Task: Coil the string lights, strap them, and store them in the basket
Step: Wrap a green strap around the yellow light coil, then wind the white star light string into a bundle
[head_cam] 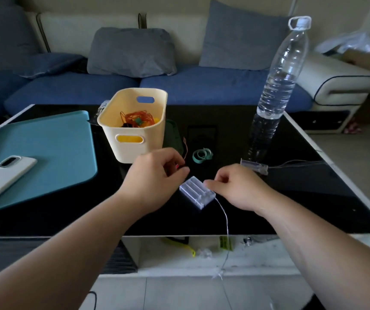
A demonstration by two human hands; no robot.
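At lower centre of the frame, the wire hanging off the near edge of the surface could snag or knot if hauled up fast. Its clear battery box lies on the surface, long axis upper-left to lower-right. The grip of the right hand pinches the box's far corner; that of the left hand pinches a reddish strand.

Glossy black surface across the middle of the frame. Directly on it — teal mat at left, cream basket at centre, clear bottle upright at upper right, teal bands near the basket, one clear battery box lower centre, a second box at right.
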